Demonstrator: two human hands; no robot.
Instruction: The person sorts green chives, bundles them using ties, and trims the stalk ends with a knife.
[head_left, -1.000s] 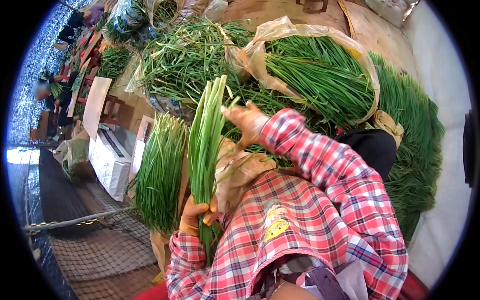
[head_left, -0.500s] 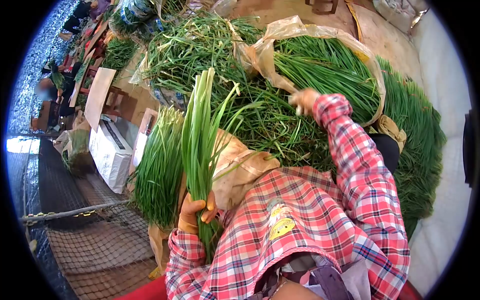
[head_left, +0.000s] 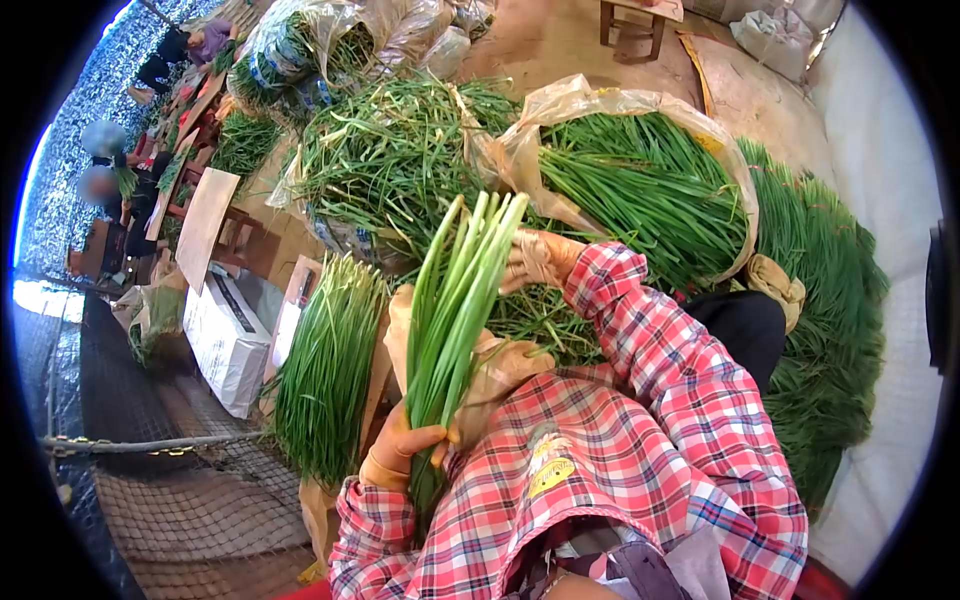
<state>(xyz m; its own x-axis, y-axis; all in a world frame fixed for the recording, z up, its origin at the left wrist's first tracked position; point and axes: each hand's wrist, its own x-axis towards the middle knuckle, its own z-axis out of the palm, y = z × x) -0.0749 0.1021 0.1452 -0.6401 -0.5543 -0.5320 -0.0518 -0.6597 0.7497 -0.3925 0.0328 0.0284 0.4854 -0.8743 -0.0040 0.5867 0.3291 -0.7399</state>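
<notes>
Ahead and left of the left hand point(head_left: 405, 445) stands a white box point(head_left: 224, 350); straight left of that hand, a rope point(head_left: 160, 444) runs along netting point(head_left: 205, 515). Far ahead of the right hand point(head_left: 538, 260) are a wooden stool point(head_left: 655, 10) and a white sack point(head_left: 775, 42); well right, a white wall point(head_left: 885, 190).

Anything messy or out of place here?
The tangled heap of greens beyond the bunch in the left hand stands out: its leaves point every which way, while those in the open plastic bag lie aligned.

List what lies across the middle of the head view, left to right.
White box, bundle of green stalks, bunch in the left hand, right hand, large green pile, pale wall.
</notes>
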